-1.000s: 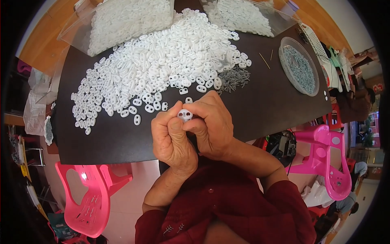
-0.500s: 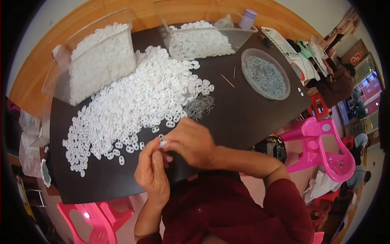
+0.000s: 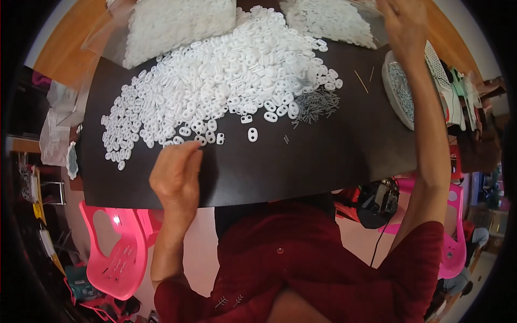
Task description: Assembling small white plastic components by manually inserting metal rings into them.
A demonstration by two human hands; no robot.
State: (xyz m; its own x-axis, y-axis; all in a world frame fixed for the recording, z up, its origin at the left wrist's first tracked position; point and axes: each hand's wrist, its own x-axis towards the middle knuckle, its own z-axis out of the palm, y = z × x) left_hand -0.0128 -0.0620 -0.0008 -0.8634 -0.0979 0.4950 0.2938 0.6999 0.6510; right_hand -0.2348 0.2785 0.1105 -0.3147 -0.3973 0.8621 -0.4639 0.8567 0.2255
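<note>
My left hand (image 3: 177, 171) is at the near edge of a large heap of white oval pieces with two holes (image 3: 231, 64). Its fingers are curled together, the fingertips by a white two-hole piece (image 3: 200, 140); whether they grip it is hidden. Far right, my right hand (image 3: 405, 29) is stretched out past the clear bin, its fingers blurred and partly cut off by the upper edge. Several single pieces, one of them a loose two-hole piece (image 3: 252, 134), lie before the heap. A small pile of grey metal pins (image 3: 318, 105) sits at its right, with a few stray pins (image 3: 286, 139) nearer me.
Two clear bins of white pieces, the left bin (image 3: 180, 27) and the right bin (image 3: 334, 21), stand behind the heap. Two thin sticks (image 3: 361, 82) lie beside a round clear tub of pins (image 3: 398, 89). A pink chair (image 3: 121, 253) is below the table's left edge.
My hands have parted: the right moved far up and right, the left went down and left to the heap's edge. The white piece between them is gone from there. The view has shifted.
</note>
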